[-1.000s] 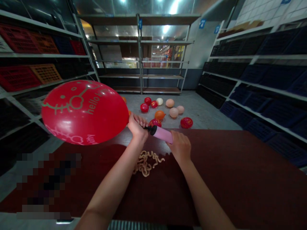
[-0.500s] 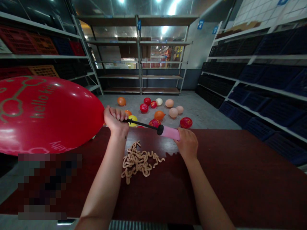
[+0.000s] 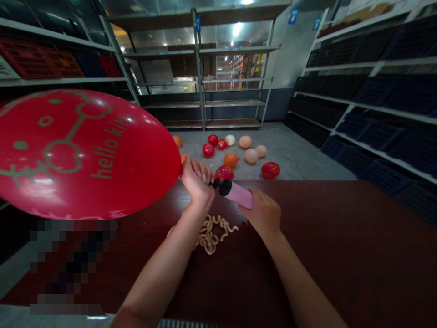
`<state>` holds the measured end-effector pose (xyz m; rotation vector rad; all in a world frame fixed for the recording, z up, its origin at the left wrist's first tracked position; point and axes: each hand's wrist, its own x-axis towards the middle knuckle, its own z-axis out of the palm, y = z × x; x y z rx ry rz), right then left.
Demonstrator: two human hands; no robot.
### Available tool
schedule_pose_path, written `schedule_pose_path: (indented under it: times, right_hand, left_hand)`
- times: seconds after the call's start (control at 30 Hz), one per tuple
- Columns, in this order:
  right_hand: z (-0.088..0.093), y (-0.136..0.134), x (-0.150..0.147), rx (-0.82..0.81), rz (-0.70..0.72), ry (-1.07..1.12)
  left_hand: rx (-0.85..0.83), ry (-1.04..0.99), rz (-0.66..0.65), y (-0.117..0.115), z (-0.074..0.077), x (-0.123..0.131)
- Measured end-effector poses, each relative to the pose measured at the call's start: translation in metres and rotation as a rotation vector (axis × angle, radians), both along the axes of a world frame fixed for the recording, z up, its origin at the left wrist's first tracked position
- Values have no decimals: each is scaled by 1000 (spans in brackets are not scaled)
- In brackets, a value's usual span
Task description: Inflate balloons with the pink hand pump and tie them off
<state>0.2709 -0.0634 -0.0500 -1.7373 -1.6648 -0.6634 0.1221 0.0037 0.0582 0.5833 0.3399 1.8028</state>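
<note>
Clutching neck of red balloon [image 3: 78, 155] in closed left hand [image 3: 195, 182] | right hand [image 3: 262, 212] grips pink pump [image 3: 239, 195] | axis up-left

The left forearm [image 3: 160, 269] and right forearm [image 3: 297, 273] are showing bare and slender, narrowing into an uncovered left hand [image 3: 195, 187] and right hand [image 3: 262, 213] with slim fingers [image 3: 201, 171].

1 head-worn camera looks forward and down over the left hand [image 3: 196, 184] and right hand [image 3: 261, 214].

"hello kitty" on the red balloon [image 3: 85, 155]
</note>
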Motion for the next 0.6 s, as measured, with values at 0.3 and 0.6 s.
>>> schedule_pose_path:
  times: [0.3,0.6]
  right_hand:
    - [-2,5,-1,-17,-4,-106]
    - [-8,12,23,-54,-59,-197]
  left_hand:
    - [-145,-31,-47,15,-15,1]
    - [-163,-107,52,36,0,-41]
